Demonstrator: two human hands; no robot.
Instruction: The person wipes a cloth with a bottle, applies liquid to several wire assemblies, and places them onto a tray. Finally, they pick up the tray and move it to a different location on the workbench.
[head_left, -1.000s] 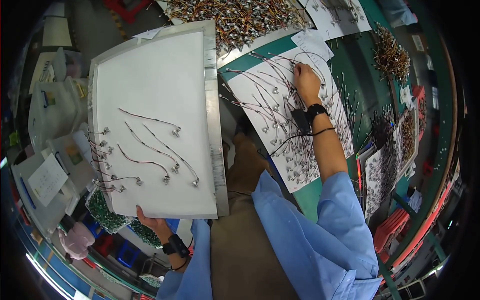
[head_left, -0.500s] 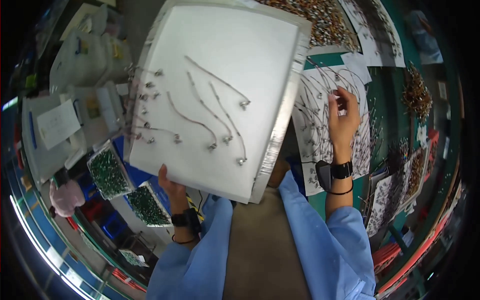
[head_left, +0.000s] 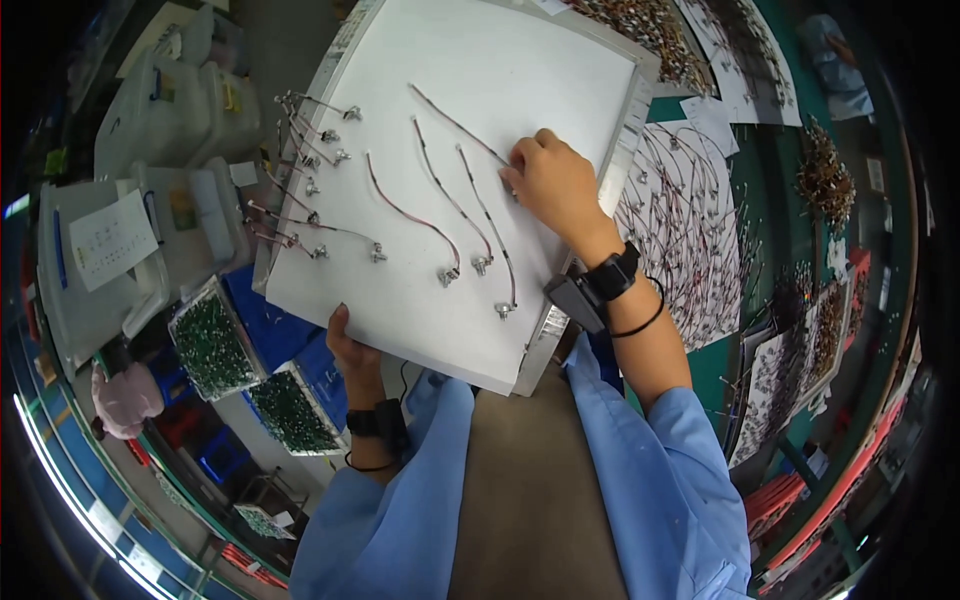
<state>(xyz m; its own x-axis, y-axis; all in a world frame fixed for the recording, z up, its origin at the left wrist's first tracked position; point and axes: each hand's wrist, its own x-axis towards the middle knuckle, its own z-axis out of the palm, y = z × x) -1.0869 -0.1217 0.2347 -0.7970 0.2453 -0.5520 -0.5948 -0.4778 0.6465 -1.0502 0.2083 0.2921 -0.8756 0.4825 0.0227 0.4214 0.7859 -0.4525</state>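
A shallow tray (head_left: 400, 325) lined with white paper, its rim wrapped in silver tape, is tilted in front of me. My left hand (head_left: 354, 350) grips its near left edge, thumb on top and the other fingers hidden beneath. Several thin reddish wire leads with small metal parts lie on it; one wire lead (head_left: 434, 212) runs down the middle, and more hang over the left rim. Above the right side of the tray, my right hand (head_left: 558, 185) has its fingers closed at the end of another wire lead (head_left: 455, 122), hiding its metal part.
On the green bench at right lies a white sheet (head_left: 690, 240) covered with similar leads. A heap of brown and silver parts (head_left: 650, 35) is beyond the tray. Clear plastic bins (head_left: 190, 215) stand at left, above boxes of green parts (head_left: 212, 340).
My right hand has come left from the sheet of leads onto the tray, closing on a lead's end. The tray has turned slightly and shifted right, still held by my left hand.
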